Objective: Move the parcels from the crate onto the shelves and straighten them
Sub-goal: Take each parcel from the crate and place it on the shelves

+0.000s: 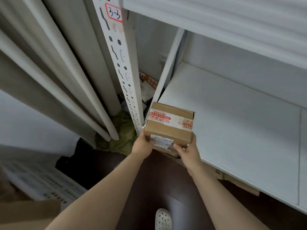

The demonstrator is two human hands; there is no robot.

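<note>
At the front-left corner of the white shelf [232, 113], a small taped cardboard parcel [168, 125], with left hand [143, 144] and right hand [187, 150] each clasping a near corner — likely light, stiff-walled, tape slick — best held by the bare card sides.

matt brown cardboard parcel [169, 127], glossy tape; smooth white painted shelf [232, 117].
</note>
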